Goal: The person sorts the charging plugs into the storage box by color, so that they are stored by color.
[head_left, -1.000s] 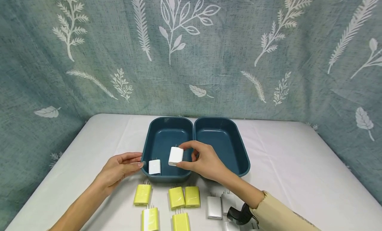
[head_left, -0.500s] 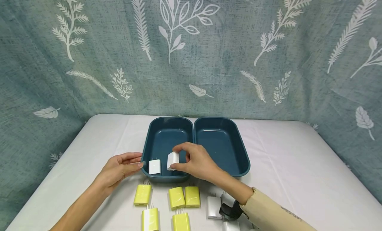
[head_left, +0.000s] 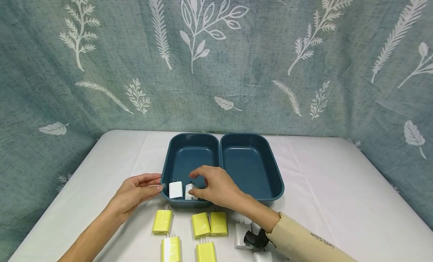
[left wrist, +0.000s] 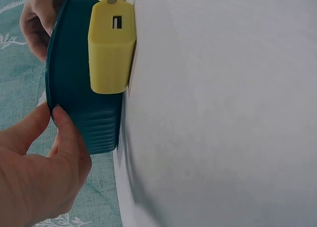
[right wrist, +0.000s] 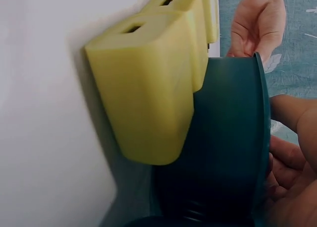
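Note:
Two dark teal trays stand side by side in the head view. My left hand [head_left: 138,190] pinches the left tray [head_left: 194,156] by its left rim; in the left wrist view, thumb and finger sit on either side of the edge. Inside that tray's front part lie two white plug chargers: one charger [head_left: 175,190] at the left corner, prongs pointing back, and a second charger [head_left: 189,191] beside it, partly covered by my right thumb. My right hand [head_left: 216,185] hovers over this second charger with thumb and index finger spread apart.
The right tray [head_left: 250,168] holds nothing. In front of the trays lie several yellow chargers [head_left: 162,221] on the white tablecloth [head_left: 314,187]. Whitish chargers [head_left: 242,235] lie farther right, partly hidden by the black wrist strap [head_left: 256,239] and sleeve. A patterned curtain [head_left: 216,81] hangs behind.
My right hand has brought the second white charger down and leftward to the tray's front, beside the first, and its fingers have parted from it. My left hand keeps its place on the rim.

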{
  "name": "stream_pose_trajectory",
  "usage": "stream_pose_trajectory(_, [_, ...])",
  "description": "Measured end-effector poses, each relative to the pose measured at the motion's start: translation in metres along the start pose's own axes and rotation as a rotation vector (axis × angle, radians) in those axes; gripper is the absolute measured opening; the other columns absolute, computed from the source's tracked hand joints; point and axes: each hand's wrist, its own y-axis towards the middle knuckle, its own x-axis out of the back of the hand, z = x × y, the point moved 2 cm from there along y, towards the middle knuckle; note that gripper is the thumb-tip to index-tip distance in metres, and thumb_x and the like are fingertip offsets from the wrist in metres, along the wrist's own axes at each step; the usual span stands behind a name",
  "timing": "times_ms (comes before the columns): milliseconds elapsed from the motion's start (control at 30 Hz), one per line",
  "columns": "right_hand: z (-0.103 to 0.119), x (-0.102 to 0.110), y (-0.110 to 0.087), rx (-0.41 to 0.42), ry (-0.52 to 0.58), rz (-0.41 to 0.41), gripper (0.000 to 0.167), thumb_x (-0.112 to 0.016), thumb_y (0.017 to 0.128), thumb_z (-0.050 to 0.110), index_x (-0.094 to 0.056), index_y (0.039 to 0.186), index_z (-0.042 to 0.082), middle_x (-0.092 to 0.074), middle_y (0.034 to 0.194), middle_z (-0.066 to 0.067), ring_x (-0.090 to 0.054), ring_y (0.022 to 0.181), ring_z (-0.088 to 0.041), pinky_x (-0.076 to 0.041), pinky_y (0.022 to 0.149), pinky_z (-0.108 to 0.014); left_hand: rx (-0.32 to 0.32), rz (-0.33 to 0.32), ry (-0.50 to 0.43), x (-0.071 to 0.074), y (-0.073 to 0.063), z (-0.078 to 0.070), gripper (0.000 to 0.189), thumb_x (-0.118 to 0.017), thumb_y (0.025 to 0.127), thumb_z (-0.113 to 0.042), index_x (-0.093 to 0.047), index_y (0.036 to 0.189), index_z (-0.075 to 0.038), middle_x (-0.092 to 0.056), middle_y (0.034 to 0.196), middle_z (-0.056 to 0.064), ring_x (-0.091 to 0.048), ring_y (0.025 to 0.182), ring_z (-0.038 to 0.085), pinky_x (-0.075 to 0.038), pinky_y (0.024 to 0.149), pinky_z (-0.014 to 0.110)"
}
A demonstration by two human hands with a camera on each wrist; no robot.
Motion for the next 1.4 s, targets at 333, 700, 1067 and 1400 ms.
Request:
stream_pose_trajectory(333, [0.004, 0.013, -0.003, 0.006, 0.024, -0.039, 0.033, -0.081, 0.084, 0.021, -0.071, 0.114, 0.011, -0.069, 0.106, 0.0, -0.041, 0.059, -0.005, -0.038, 0.052, -0.023, 0.002, 0.004, 0.003, 0.0, 0.0, -0.001, 0.058, -0.073, 0.089, -0.005, -0.047, 0.138, 0.012, -0.062, 0.122, 0.015, -0.066, 0.1, 0.013, -0.055, 0.088, 0.026])
stream_pose_trajectory(700, [0.001, 0.035, -0.019, -0.028, 0.053, -0.069, 0.036, -0.081, 0.085, 0.024, -0.07, 0.119, 0.017, -0.057, 0.084, 0.011, -0.042, 0.06, -0.006, -0.037, 0.054, -0.024, 0.002, 0.011, -0.005, 0.0, -0.001, -0.002, 0.059, -0.073, 0.09, -0.004, -0.045, 0.139, 0.013, -0.062, 0.119, 0.012, -0.066, 0.099, 0.012, -0.055, 0.089, 0.027])
stream_pose_trajectory(1067, [-0.004, 0.052, -0.048, 0.008, 0.09, -0.111, 0.036, -0.081, 0.085, 0.022, -0.07, 0.119, 0.019, -0.06, 0.088, 0.006, -0.046, 0.065, -0.011, -0.038, 0.053, -0.024, 0.004, 0.013, -0.007, -0.001, 0.0, -0.002, 0.059, -0.073, 0.089, -0.004, -0.046, 0.139, 0.012, -0.063, 0.119, 0.011, -0.066, 0.1, 0.012, -0.055, 0.089, 0.027])
stream_pose_trajectory(1400, [-0.013, 0.074, -0.088, 0.029, 0.077, -0.161, 0.037, -0.082, 0.084, 0.021, -0.069, 0.118, 0.024, -0.06, 0.095, 0.015, -0.046, 0.062, -0.01, -0.039, 0.052, -0.022, 0.006, 0.01, -0.002, 0.0, 0.0, -0.001, 0.06, -0.073, 0.089, -0.005, -0.046, 0.139, 0.012, -0.063, 0.118, 0.01, -0.066, 0.099, 0.012, -0.055, 0.089, 0.026])
